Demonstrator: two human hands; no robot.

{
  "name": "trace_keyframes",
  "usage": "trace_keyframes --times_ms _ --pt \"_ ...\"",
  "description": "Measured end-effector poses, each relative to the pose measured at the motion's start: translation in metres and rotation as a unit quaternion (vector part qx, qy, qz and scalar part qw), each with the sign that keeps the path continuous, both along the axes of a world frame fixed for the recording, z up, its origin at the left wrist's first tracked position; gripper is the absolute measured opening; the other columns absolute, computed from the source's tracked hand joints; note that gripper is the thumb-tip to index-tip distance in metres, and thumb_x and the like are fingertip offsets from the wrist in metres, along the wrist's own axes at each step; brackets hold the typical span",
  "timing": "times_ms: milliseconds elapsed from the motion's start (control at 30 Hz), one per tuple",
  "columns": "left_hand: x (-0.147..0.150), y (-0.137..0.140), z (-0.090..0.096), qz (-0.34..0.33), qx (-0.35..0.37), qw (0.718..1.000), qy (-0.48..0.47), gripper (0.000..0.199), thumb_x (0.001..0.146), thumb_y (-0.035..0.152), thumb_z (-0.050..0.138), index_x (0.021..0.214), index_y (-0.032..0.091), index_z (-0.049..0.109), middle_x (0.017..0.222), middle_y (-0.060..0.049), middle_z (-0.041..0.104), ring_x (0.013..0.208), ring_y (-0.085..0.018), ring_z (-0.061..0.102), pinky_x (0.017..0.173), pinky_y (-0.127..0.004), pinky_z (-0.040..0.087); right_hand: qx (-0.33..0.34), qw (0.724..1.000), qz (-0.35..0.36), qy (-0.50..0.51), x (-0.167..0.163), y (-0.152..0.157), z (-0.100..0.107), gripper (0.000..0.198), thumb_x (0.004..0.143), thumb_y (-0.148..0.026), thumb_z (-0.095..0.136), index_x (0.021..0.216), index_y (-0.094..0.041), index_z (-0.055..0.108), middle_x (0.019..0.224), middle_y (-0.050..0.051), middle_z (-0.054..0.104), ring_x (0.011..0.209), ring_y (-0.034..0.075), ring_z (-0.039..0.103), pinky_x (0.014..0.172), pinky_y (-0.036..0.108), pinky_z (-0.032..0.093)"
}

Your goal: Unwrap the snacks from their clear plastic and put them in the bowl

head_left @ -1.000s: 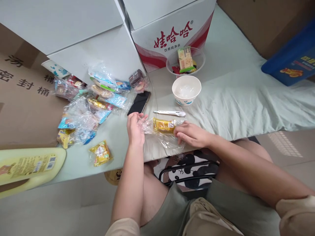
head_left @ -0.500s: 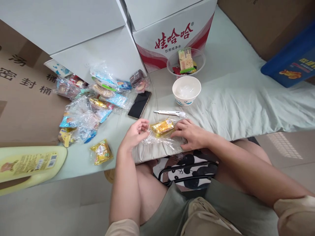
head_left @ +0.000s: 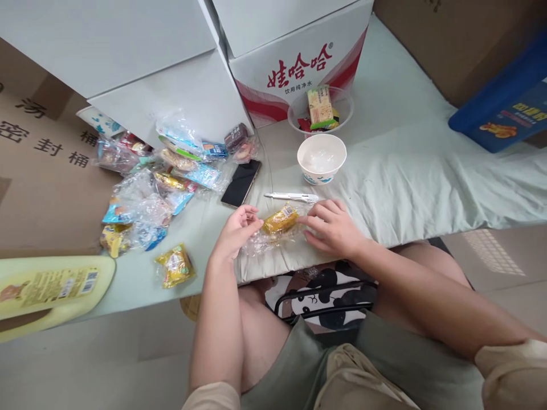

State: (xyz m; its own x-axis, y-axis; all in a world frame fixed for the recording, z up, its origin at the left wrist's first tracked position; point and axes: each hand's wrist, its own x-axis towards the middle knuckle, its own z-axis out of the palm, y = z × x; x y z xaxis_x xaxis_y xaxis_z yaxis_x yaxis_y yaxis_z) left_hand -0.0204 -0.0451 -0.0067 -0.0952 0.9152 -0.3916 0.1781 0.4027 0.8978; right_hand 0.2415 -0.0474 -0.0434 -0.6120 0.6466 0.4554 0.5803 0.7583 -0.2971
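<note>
Right hand [head_left: 333, 229] beside crinkly golden packet [head_left: 280, 221]

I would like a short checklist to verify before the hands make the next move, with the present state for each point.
1. Gold packet between left hand and right hand: ok.
2. Firm hold on the packet by either hand: cannot tell.
3. No loose clear film around the packet: not ok, it lies crumpled there.
4. White pen-like tool apart from the packet: ok.
5. White bowl upright: ok.
</note>
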Motion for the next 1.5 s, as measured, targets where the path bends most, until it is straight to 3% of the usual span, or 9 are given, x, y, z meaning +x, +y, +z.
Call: trace_keyframes --times_ms 133,300,433,633,767,967,1100,1300,1500 --pt "-0.007 -0.01 -0.007 0.01 0.001 0.997 0.079 0.05 0.055 0.026 0.08 0.102 0.02 0.062 0.082 0.002 0.063 0.066 -0.012 0.057 0.057 -0.021 0.041 -0.002 0.999 0.025 0.022 -0.016 -0.013 0.007 0.028 0.097 -0.031 0.049 0.116 -0.021 0.067 0.103 0.009 0.069 0.094 0.024 0.054 0.083 0.039 0.036" --pt "-0.014 -0.016 -0.013 -0.051 -0.026 0.988 0.144 0.018 0.058 0.025 0.077 0.07 0.017 0.066 0.058 0.002 0.058 0.054 -0.012 0.05 0.052 -0.022 0.034 -0.048 0.991 0.117 -0.041 -0.042 -0.025 0.004 0.025 0.096 -0.024 0.053 0.118 -0.021 0.065 0.108 0.009 0.071 0.107 0.026 0.056 0.097 0.042 0.037" --pt "-0.008 -0.018 -0.003 -0.034 0.006 0.998 0.058 0.019 0.065 0.032 0.076 0.067 0.017 0.064 0.056 0.003 0.054 0.052 -0.009 0.045 0.05 -0.021 0.032 -0.06 0.985 0.132 -0.097 -0.047 -0.026 0.0 0.021 0.099 -0.019 0.047 0.092 -0.019 0.066 0.086 0.006 0.068 0.075 0.018 0.057 0.073 0.034 0.041" --pt "0.004 -0.009 -0.001 0.075 -0.01 0.993 -0.089 0.03 0.059 0.037 0.081 0.069 0.019 0.06 0.056 0.006 0.05 0.046 -0.008 0.043 0.044 -0.02 0.029 -0.08 0.99 0.072 -0.095 -0.043 -0.028 -0.001 0.04 0.1 -0.023 0.045 0.139 -0.025 0.055 0.098 0.006 0.069 0.068 0.015 0.056 0.059 0.03 0.035" --pt "0.014 -0.001 -0.006 0.092 -0.018 0.988 -0.123 0.031 0.054 0.034 0.082 0.068 0.018 0.059 0.057 0.006 0.051 0.047 -0.007 0.045 0.043 -0.02 0.03 -0.106 0.992 0.041 -0.063 -0.042 -0.026 -0.003 0.037 0.099 -0.021 0.043 0.133 -0.02 0.06 0.094 0.007 0.071 0.069 0.016 0.055 0.063 0.031 0.037" --pt "0.016 0.002 -0.004 0.091 -0.001 0.98 -0.177 0.03 0.058 0.03 0.079 0.067 0.018 0.052 0.054 0.007 0.045 0.044 -0.005 0.039 0.041 -0.019 0.023 -0.121 0.98 0.134 0.079 -0.03 -0.017 0.004 0.032 0.098 -0.037 0.048 0.094 -0.019 0.074 0.089 0.008 0.062 0.082 0.021 0.057 0.078 0.037 0.044" --pt "0.018 0.0 0.0 0.061 -0.005 0.971 -0.233 0.03 0.06 0.03 0.076 0.068 0.019 0.049 0.054 0.007 0.043 0.042 -0.005 0.036 0.041 -0.019 0.023 -0.147 0.977 -0.041 0.149 -0.023 -0.006 0.007 0.029 0.095 -0.028 0.049 0.115 -0.022 0.069 0.112 0.013 0.061 0.104 0.029 0.056 0.093 0.049 0.046" --pt "0.042 -0.003 0.0 -0.015 -0.007 0.954 -0.3 0.032 0.065 0.039 0.069 0.066 0.022 0.042 0.052 0.004 0.04 0.045 -0.011 0.043 0.048 -0.026 0.039 -0.234 0.955 0.083 0.162 -0.028 0.004 -0.005 0.078 0.082 -0.027 0.063 0.153 -0.018 0.032 0.148 0.019 0.048 0.134 0.034 0.049 0.109 0.056 0.044" --pt "0.051 0.001 0.0 -0.041 -0.01 0.943 -0.331 0.038 0.067 0.044 0.066 0.064 0.022 0.035 0.05 0.004 0.036 0.042 -0.01 0.038 0.044 -0.027 0.036 -0.359 0.891 0.077 0.267 -0.026 0.01 -0.006 0.055 0.085 -0.031 0.065 0.137 -0.021 0.05 0.133 0.014 0.062 0.118 0.029 0.062 0.101 0.049 0.051"
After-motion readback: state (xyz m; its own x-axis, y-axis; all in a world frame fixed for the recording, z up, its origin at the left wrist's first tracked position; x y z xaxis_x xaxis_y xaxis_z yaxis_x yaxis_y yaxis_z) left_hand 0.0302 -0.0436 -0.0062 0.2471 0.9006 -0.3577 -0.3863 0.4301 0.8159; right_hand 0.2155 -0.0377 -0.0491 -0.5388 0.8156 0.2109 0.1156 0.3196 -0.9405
